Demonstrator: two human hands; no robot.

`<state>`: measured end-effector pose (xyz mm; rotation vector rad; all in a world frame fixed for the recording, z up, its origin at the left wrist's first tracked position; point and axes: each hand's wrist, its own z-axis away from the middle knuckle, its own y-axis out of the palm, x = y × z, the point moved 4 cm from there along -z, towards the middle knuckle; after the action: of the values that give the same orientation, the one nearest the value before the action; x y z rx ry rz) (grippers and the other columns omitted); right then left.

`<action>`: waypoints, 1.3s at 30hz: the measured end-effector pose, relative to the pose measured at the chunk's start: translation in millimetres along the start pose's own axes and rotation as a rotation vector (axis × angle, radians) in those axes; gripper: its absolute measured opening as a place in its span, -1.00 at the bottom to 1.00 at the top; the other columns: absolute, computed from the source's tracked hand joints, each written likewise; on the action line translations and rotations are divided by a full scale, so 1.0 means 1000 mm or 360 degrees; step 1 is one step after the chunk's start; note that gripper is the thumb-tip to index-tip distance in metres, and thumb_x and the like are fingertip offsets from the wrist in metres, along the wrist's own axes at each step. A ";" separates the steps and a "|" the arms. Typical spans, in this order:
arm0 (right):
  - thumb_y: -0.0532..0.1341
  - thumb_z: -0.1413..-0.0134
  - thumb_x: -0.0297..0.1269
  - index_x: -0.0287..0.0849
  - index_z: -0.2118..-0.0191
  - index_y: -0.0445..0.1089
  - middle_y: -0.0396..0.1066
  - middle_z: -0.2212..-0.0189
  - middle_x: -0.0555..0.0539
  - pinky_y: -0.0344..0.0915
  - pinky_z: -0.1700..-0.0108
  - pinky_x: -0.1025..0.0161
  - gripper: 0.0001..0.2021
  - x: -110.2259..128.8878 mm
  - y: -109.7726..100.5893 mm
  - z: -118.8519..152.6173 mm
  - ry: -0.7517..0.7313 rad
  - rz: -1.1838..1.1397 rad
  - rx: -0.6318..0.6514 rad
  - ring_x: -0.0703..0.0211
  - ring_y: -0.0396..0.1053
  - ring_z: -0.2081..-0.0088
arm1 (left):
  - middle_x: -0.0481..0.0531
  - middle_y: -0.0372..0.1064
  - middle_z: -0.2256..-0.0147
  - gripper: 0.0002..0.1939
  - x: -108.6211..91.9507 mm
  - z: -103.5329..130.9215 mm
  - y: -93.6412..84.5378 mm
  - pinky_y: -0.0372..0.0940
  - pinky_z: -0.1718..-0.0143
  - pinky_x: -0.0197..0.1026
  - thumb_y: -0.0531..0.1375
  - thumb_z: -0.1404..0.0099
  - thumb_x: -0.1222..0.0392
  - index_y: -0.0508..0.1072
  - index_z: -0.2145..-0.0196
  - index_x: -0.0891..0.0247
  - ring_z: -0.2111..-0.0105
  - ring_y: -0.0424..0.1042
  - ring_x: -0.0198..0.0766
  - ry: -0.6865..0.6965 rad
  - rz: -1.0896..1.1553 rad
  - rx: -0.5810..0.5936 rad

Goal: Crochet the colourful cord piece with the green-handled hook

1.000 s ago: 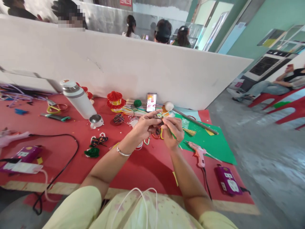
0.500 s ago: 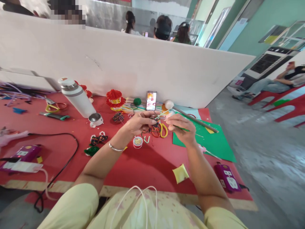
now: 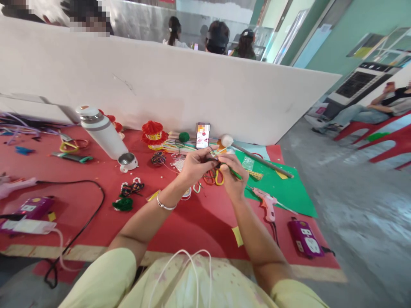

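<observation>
My left hand [image 3: 197, 166] and my right hand [image 3: 235, 171] meet above the red tabletop, fingertips pinched together on a small dark strand-like piece [image 3: 215, 161]. It is mostly hidden by the fingers, so its exact kind is unclear. From under my right hand's fingers pokes a slim green thing [image 3: 236, 175], its full shape covered. Just below the hands lie scissors with red and yellow handles [image 3: 219, 178]. A spool [image 3: 186, 193] sits partly behind my left wrist, near a bent pale piece [image 3: 197, 187]. White beads [image 3: 178, 165] are spread left of my left hand.
A phone [image 3: 203, 135] leans on the white partition [image 3: 192, 85]. To the left stand a bottle [image 3: 104, 136] and its cup [image 3: 127, 161]. Right of my arm are a pink glue gun [image 3: 268, 203], a green sheet [image 3: 295, 194] and a purple power strip [image 3: 306, 238].
My hands have come closer together, the right one moving left. My left forearm has shifted right, now partly covering the spool. The glue gun shows more fully beside my right arm.
</observation>
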<state>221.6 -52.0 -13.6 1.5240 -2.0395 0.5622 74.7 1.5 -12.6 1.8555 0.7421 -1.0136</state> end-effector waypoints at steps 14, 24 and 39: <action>0.34 -0.32 -0.15 0.06 0.11 0.64 0.69 0.14 -0.03 0.53 -0.13 -0.03 -0.87 -0.007 0.009 0.006 0.0019 0.0034 -0.0348 0.04 0.62 0.04 | -0.10 0.47 0.46 -0.43 0.000 0.009 0.000 -0.08 0.66 -0.38 0.61 0.09 0.23 0.71 0.06 0.24 0.65 0.14 -0.55 -0.0321 0.0214 -0.0159; 0.40 -0.12 0.20 0.04 0.25 0.66 0.69 0.22 -0.03 0.57 -0.05 -0.01 -0.65 -0.032 -0.001 -0.005 0.0461 -0.0318 -0.0130 0.02 0.64 0.12 | -0.04 0.51 0.43 -0.45 -0.010 0.007 -0.008 0.21 0.55 -0.35 0.58 0.04 0.26 0.72 0.02 0.25 0.56 0.30 -0.46 -0.0304 0.0029 0.0001; 0.56 0.11 0.13 0.01 0.36 0.65 0.66 0.33 0.07 0.51 0.37 0.36 -0.67 -0.038 -0.006 -0.003 0.1011 -0.0911 -0.0107 0.31 0.53 0.40 | -0.09 0.45 0.50 -0.39 -0.014 0.011 -0.005 0.04 0.63 -0.37 0.56 0.00 0.27 0.68 -0.06 0.24 0.61 0.23 -0.49 -0.0314 -0.0025 0.0059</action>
<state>236.4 -23.2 -35.4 1.5380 -1.0782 0.6275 59.8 -7.2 -6.0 1.7523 0.6246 -1.2078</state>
